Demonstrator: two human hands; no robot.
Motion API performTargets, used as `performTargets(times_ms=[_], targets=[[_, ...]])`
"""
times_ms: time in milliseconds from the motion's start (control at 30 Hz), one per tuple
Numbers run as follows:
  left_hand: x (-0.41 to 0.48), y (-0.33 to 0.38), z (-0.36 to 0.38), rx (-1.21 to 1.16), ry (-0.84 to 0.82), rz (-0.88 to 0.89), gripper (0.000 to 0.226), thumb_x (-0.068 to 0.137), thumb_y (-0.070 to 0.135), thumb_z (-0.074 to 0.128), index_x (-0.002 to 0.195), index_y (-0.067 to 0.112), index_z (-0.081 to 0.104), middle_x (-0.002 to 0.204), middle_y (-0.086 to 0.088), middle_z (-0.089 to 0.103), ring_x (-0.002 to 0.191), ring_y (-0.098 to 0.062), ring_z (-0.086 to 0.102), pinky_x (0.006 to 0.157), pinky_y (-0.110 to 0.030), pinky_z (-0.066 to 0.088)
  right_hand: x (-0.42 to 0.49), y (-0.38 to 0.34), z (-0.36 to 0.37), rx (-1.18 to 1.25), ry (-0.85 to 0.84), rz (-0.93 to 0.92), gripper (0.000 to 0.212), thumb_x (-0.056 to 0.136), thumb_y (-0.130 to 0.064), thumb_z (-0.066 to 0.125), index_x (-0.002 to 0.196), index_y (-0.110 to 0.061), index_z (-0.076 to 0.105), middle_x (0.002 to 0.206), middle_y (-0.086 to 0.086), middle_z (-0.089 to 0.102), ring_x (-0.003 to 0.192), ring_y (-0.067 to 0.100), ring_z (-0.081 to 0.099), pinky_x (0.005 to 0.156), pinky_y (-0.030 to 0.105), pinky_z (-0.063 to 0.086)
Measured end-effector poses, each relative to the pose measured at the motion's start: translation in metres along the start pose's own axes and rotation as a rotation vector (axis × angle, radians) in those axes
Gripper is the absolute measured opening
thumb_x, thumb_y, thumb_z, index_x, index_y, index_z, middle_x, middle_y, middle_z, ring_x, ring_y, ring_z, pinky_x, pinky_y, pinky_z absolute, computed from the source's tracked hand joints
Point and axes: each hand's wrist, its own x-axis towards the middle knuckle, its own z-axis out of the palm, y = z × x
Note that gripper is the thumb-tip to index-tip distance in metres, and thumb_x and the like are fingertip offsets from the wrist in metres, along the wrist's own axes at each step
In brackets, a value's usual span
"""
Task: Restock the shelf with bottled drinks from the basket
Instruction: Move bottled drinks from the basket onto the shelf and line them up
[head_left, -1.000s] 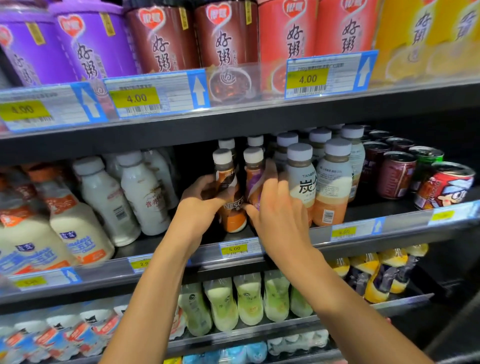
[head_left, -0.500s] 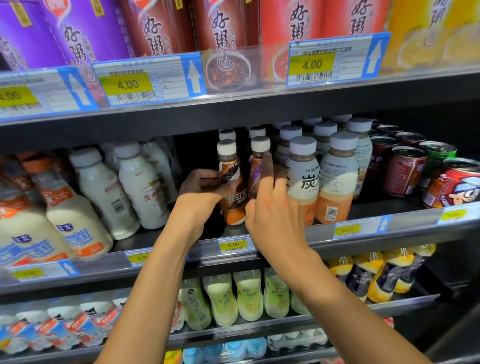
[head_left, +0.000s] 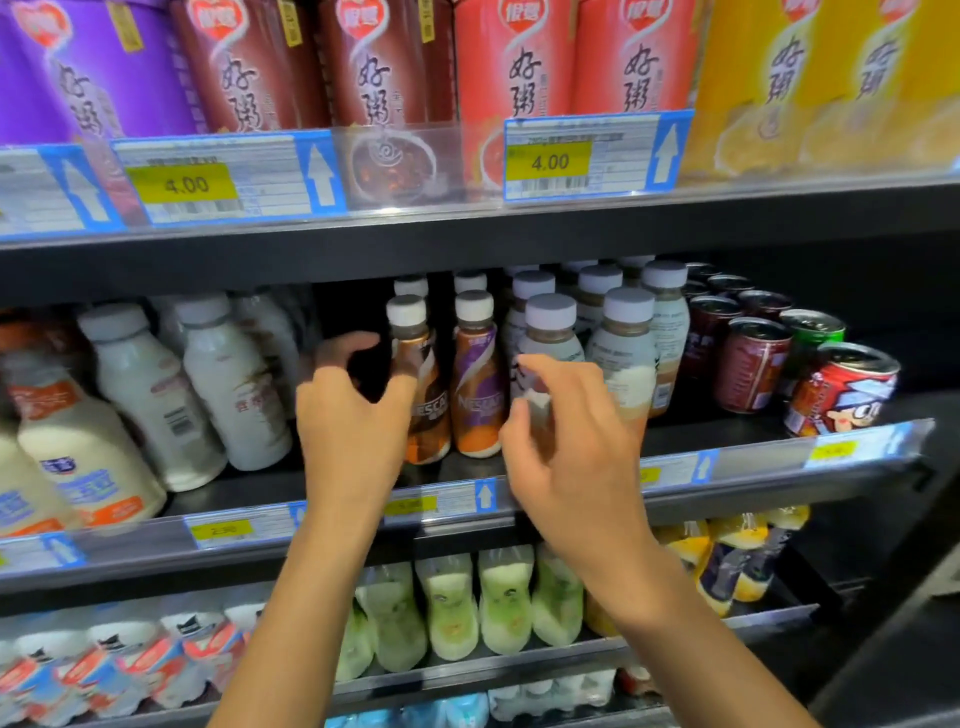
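Observation:
Two small Nescafe bottles with white caps stand upright side by side at the front of the middle shelf (head_left: 753, 470): a brown one (head_left: 425, 400) and a purple one (head_left: 479, 387). My left hand (head_left: 353, 421) hovers just left of the brown bottle, fingers loosely curved in a C, thumb in front of its label, holding nothing. My right hand (head_left: 569, 452) is blurred, fingers relaxed, in front of the grey-capped milk-tea bottles (head_left: 623, 353) to the right of the purple bottle. The basket is out of view.
White milk bottles (head_left: 228, 384) fill the shelf's left side and drink cans (head_left: 841, 395) its right. A dark gap lies behind my left hand. Porridge tubs (head_left: 519, 62) stand on the shelf above, and green bottles (head_left: 498, 603) lie on the one below.
Both hands have let go of the two Nescafe bottles and drawn back toward me. The bottles now stand on the shelf on their own.

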Motion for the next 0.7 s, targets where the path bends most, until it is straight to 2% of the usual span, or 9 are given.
performTargets(times_ms=[67, 167, 233, 300, 400, 467, 533, 600, 700], targets=[[-0.021, 0.023, 0.002, -0.115, 0.123, 0.133, 0.015, 0.088, 0.022, 0.069, 0.099, 0.018, 0.061, 0.097, -0.002, 0.059, 0.080, -0.003, 0.055, 0.076, -0.019, 0.045, 0.010, 0.019, -0.029, 0.038, 0.099, 0.076, 0.033, 0.090, -0.018, 0.060, 0.122, -0.009, 0.058, 0.098, -0.003, 0.051, 0.088, 0.018, 0.054, 0.077, 0.044, 0.050], [-0.047, 0.042, 0.019, -0.225, -0.097, 0.084, 0.019, 0.086, 0.025, 0.075, 0.097, 0.021, 0.059, 0.094, 0.005, 0.065, 0.079, 0.003, 0.063, 0.067, -0.009, 0.048, 0.027, 0.053, -0.060, 0.032, -0.015, 0.339, 0.054, 0.085, -0.033, 0.068, 0.131, -0.017, 0.045, 0.115, -0.003, 0.047, 0.109, 0.018, 0.050, 0.094, 0.048, 0.045], [-0.058, 0.042, 0.038, -0.166, -0.225, 0.053, 0.032, 0.081, 0.034, 0.078, 0.104, 0.026, 0.058, 0.099, 0.009, 0.065, 0.086, 0.001, 0.064, 0.074, -0.018, 0.054, 0.034, 0.075, -0.074, 0.055, -0.213, 0.495, 0.059, 0.079, -0.038, 0.076, 0.125, -0.020, 0.042, 0.122, -0.001, 0.047, 0.117, 0.017, 0.048, 0.098, 0.042, 0.044], [-0.066, 0.039, 0.052, -0.142, -0.269, 0.017, 0.043, 0.077, 0.039, 0.080, 0.111, 0.030, 0.055, 0.107, 0.011, 0.063, 0.096, -0.003, 0.062, 0.081, -0.032, 0.057, 0.042, 0.090, -0.081, 0.179, -0.382, 0.592, 0.064, 0.075, -0.035, 0.081, 0.125, -0.026, 0.043, 0.124, -0.006, 0.054, 0.116, 0.012, 0.053, 0.096, 0.034, 0.045], [-0.068, 0.034, 0.063, -0.040, -0.247, 0.010, 0.057, 0.072, 0.052, 0.078, 0.116, 0.030, 0.050, 0.114, 0.009, 0.061, 0.104, -0.013, 0.061, 0.085, -0.042, 0.056, 0.045, 0.104, -0.080, 0.203, -0.525, 0.622, 0.067, 0.075, -0.028, 0.083, 0.130, -0.030, 0.045, 0.115, -0.018, 0.060, 0.107, 0.004, 0.058, 0.086, 0.024, 0.046], [-0.066, 0.035, 0.066, 0.055, -0.247, -0.012, 0.057, 0.070, 0.056, 0.078, 0.108, 0.025, 0.048, 0.109, 0.005, 0.061, 0.100, -0.019, 0.061, 0.082, -0.043, 0.054, 0.046, 0.110, -0.075, 0.204, -0.558, 0.628, 0.065, 0.072, -0.027, 0.085, 0.127, -0.027, 0.051, 0.110, -0.020, 0.063, 0.105, 0.003, 0.061, 0.086, 0.025, 0.049], [-0.067, 0.038, 0.068, 0.144, -0.238, -0.001, 0.051, 0.073, 0.052, 0.078, 0.095, 0.020, 0.045, 0.098, 0.003, 0.058, 0.091, -0.020, 0.057, 0.074, -0.036, 0.046, 0.045, 0.114, -0.070, 0.260, -0.602, 0.626, 0.075, 0.062, -0.037, 0.085, 0.129, -0.029, 0.053, 0.114, -0.016, 0.068, 0.106, 0.005, 0.064, 0.096, 0.035, 0.051], [-0.068, 0.042, 0.070, 0.225, -0.214, 0.038, 0.048, 0.076, 0.049, 0.077, 0.086, 0.019, 0.041, 0.085, 0.004, 0.046, 0.080, -0.019, 0.047, 0.065, -0.028, 0.028, 0.044, 0.118, -0.067, 0.281, -0.641, 0.620, 0.084, 0.054, -0.049, 0.083, 0.131, -0.033, 0.051, 0.118, -0.014, 0.068, 0.104, 0.011, 0.068, 0.097, 0.042, 0.052], [-0.066, 0.041, 0.072, 0.259, -0.183, 0.055, 0.046, 0.076, 0.046, 0.079, 0.081, 0.019, 0.042, 0.076, 0.008, 0.035, 0.072, -0.016, 0.039, 0.060, -0.025, 0.018, 0.043, 0.123, -0.065, 0.277, -0.667, 0.600, 0.078, 0.061, -0.042, 0.085, 0.130, -0.035, 0.050, 0.116, -0.013, 0.069, 0.098, 0.012, 0.070, 0.095, 0.041, 0.054]])
